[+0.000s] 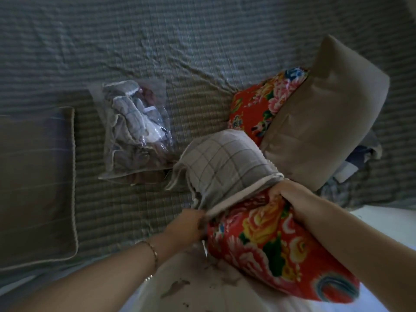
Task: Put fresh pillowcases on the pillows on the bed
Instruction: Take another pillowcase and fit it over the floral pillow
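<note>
A red floral pillow [276, 242] lies at the bed's near edge with its far end inside a grey checked pillowcase [222, 165]. The case covers roughly the far half of it. My left hand [191, 221] grips the case's white-trimmed open edge on the left side. My right hand [286, 194] holds the same edge on the right, pressed against the pillow. A second red floral pillow [258, 104] lies further back, partly under a plain beige pillow [324, 115].
A clear plastic bag of folded fabric [135, 131] lies on the grey ribbed bedspread [157, 41]. A flat brown cased pillow with corded trim [38, 185] sits at the left. Crumpled blue-white cloth [358, 161] lies at the right.
</note>
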The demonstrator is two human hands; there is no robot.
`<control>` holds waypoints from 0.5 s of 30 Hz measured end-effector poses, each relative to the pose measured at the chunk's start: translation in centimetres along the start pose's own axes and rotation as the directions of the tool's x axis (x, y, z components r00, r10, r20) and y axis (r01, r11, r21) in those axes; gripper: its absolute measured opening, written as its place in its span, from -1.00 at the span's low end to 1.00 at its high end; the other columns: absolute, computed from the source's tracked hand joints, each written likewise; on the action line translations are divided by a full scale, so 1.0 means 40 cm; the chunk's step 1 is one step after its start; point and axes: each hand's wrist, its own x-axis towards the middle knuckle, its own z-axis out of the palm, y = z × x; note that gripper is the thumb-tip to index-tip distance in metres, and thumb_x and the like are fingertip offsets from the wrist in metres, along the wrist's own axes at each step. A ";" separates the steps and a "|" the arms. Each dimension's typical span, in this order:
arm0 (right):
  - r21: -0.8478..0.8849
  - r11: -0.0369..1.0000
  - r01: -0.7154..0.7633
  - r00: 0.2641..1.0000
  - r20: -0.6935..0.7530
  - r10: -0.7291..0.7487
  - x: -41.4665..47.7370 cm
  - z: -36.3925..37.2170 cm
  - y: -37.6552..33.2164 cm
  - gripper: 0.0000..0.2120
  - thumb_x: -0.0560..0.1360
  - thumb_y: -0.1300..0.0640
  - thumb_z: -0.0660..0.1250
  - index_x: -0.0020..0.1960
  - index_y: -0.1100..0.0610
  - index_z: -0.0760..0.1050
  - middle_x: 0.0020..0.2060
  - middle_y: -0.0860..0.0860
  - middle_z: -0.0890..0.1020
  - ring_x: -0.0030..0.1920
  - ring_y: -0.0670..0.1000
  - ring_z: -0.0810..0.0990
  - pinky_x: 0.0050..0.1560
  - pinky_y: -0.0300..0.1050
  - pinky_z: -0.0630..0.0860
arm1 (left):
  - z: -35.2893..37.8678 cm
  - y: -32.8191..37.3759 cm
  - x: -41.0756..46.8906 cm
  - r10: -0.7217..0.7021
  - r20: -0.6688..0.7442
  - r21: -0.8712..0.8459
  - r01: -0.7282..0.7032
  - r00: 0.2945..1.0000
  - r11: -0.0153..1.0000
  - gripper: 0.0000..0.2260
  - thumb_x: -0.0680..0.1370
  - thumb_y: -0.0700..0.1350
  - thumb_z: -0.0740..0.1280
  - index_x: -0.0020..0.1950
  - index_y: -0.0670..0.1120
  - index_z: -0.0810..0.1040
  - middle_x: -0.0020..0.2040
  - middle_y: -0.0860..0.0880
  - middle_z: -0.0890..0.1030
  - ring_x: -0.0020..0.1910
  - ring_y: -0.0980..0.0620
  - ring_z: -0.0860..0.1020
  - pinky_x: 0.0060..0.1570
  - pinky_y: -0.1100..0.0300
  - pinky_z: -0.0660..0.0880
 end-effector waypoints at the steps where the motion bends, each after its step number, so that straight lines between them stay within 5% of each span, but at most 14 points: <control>1: 0.021 1.000 -0.017 1.000 0.014 0.017 -0.003 0.015 -0.003 -0.83 0.45 0.42 0.20 -0.20 0.20 0.47 -0.39 0.05 0.46 -0.42 -0.03 0.43 -0.45 -0.22 0.38 | -0.001 -0.039 0.016 -0.094 -0.064 0.055 0.097 0.994 0.994 -0.75 0.47 -0.02 0.39 -0.01 -0.19 0.54 -0.05 -0.15 0.63 -0.01 -0.09 0.59 -0.11 0.20 0.43; 4: 0.094 0.995 -0.021 1.000 -0.018 0.023 0.019 0.025 0.007 -0.80 0.44 0.45 0.15 -0.15 0.21 0.47 -0.34 0.12 0.47 -0.38 0.04 0.46 -0.47 -0.27 0.45 | 0.023 -0.101 0.072 -0.352 -0.211 -0.070 0.345 0.912 0.936 -0.79 0.44 0.01 0.39 -0.14 -0.09 0.46 -0.11 -0.12 0.56 -0.09 -0.10 0.56 -0.19 0.16 0.38; 7: 0.279 0.957 -0.082 0.992 -0.074 0.107 0.027 -0.004 0.033 -0.54 0.36 0.46 0.11 0.22 0.27 0.45 0.00 0.33 0.55 -0.07 0.28 0.55 0.02 0.10 0.56 | 0.065 -0.113 0.123 -0.494 -0.103 -0.167 0.474 0.864 0.864 -0.83 0.52 -0.16 0.28 0.06 -0.18 0.57 0.05 -0.21 0.59 0.07 -0.16 0.55 -0.05 0.16 0.42; 9: 0.301 0.950 -0.081 0.990 -0.084 0.111 0.016 -0.023 0.050 -0.50 0.31 0.46 0.11 0.22 0.29 0.45 0.06 0.37 0.52 0.00 0.30 0.52 0.12 0.25 0.45 | 0.077 -0.096 0.123 -0.464 -0.088 -0.259 0.430 0.882 0.865 -0.83 0.52 -0.20 0.28 0.06 -0.19 0.59 0.02 -0.20 0.62 0.05 -0.13 0.57 -0.10 0.23 0.38; 11: 0.326 0.940 -0.104 0.987 -0.080 0.137 0.019 -0.041 0.062 -0.57 0.28 0.44 0.13 0.12 0.33 0.48 -0.13 0.28 0.51 -0.10 0.26 0.51 -0.06 0.12 0.50 | 0.080 -0.052 0.101 -0.380 -0.121 -0.315 0.327 0.917 0.891 -0.85 0.50 -0.17 0.31 0.03 -0.18 0.58 -0.03 -0.18 0.64 0.01 -0.13 0.58 -0.09 0.22 0.44; 13: 0.231 0.959 -0.164 0.975 -0.107 0.192 0.020 -0.061 0.057 -0.66 0.32 0.42 0.18 0.08 0.39 0.49 -0.15 0.25 0.51 -0.16 0.23 0.51 -0.24 -0.02 0.53 | 0.084 -0.001 0.058 -0.232 -0.076 -0.156 0.218 0.970 0.963 -0.82 0.50 -0.13 0.27 0.06 -0.10 0.57 0.01 -0.13 0.63 0.04 -0.11 0.58 0.02 0.13 0.50; 15: 0.114 0.972 -0.206 0.969 -0.116 0.219 0.031 -0.086 0.064 -0.63 0.48 0.38 0.15 0.27 0.47 0.34 0.05 0.33 0.51 -0.13 0.21 0.50 -0.31 -0.25 0.56 | 0.062 0.040 0.020 -0.072 0.058 0.100 0.066 0.996 0.993 -0.84 0.50 -0.06 0.22 0.00 -0.04 0.54 0.02 -0.12 0.61 0.02 -0.11 0.57 -0.05 0.15 0.48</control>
